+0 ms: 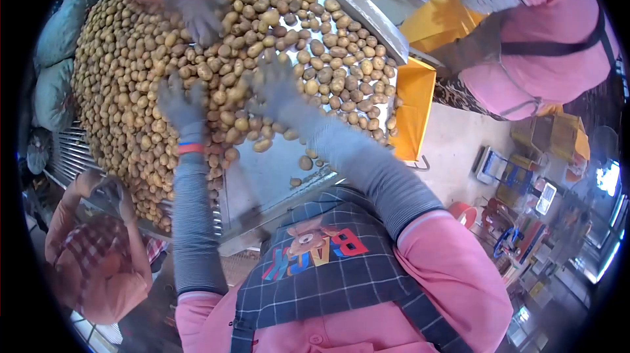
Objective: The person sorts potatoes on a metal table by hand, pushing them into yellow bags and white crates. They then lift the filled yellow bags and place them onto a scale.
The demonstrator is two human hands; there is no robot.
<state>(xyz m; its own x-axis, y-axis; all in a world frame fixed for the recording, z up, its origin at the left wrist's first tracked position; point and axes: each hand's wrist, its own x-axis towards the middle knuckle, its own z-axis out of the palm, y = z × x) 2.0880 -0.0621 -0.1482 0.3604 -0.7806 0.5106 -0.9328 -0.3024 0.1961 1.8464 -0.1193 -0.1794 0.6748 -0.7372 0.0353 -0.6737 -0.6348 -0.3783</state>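
A great heap of small brown potatoes [131, 90] covers the metal sorting table [252, 172]. My left hand [182, 105], in a grey glove with a red band at the wrist, lies on the heap with its fingers spread. To its right, my right hand [279, 90], gloved in grey too, reaches over the potatoes with fingers apart and somewhat blurred. Neither hand shows a potato gripped in it. Loose potatoes lie scattered on the bare metal around my right forearm.
A co-worker's gloved hand [197, 15] touches the heap at the top. Another person [98, 254] is at the lower left. A person in pink [558, 38] bends near a yellow bag [415, 107] at the table's right end. Filled sacks [54, 93] stand at the left.
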